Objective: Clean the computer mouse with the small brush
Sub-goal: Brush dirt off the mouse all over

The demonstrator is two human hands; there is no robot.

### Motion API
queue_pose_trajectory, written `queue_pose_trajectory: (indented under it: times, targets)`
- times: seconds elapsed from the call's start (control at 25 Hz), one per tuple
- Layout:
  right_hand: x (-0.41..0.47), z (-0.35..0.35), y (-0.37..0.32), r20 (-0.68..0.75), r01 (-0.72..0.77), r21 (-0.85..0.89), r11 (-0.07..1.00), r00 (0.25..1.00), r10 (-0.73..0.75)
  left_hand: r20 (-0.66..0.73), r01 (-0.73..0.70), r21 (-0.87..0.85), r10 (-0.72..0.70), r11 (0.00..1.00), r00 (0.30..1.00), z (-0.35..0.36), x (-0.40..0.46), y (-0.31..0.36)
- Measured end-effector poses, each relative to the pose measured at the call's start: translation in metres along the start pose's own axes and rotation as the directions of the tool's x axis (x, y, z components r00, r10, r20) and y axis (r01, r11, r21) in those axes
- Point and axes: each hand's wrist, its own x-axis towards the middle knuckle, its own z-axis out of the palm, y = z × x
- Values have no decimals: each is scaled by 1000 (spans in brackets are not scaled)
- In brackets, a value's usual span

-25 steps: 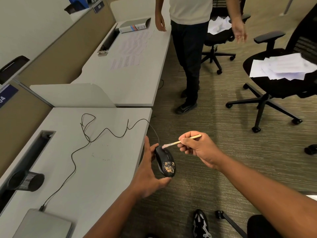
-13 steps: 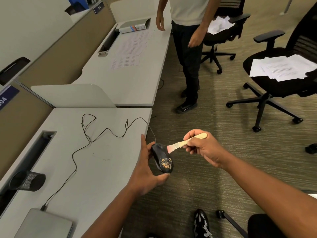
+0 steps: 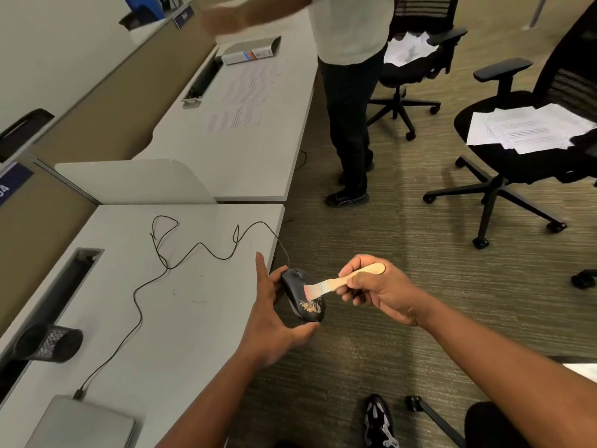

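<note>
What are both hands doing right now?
Left hand: closed around the computer mouse, holding it off the desk edge.
Right hand: closed on the small brush, bristles on the mouse.

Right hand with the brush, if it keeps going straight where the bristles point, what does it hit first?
The computer mouse, most likely: the small brush in the right hand already has its bristles at the mouse's back.

— Anything legible?
— Only partly: "04" in white on blue partition sign (image 3: 9, 188) at nine o'clock; three blurred digits, possibly "003", on another blue sign (image 3: 183, 16) at eleven.
— Printed sheets (image 3: 529, 129) on chair?
— Too small to read.
</note>
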Motion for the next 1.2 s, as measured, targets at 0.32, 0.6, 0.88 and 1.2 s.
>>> queue_pose_trajectory:
  times: [0.32,0.6,0.88,1.2]
  targets:
    - [4,-15,5,-48,-17,-88,996,999,13,-35,15,-37,-17,999,999,-1,1,-8]
    - [6,-13,10,-133,9,-183,983,991,-33,-44,21,-35,-22,999,999,-2,7,-5]
    - [5,7,-1,40,55,17,998,998,-56,-29,30,17,-30,999,999,-2,7,-3]
    - [12,12,1,38,0,-56,998,999,3,-18,45,32,-45,998,999,-6,11,-4]
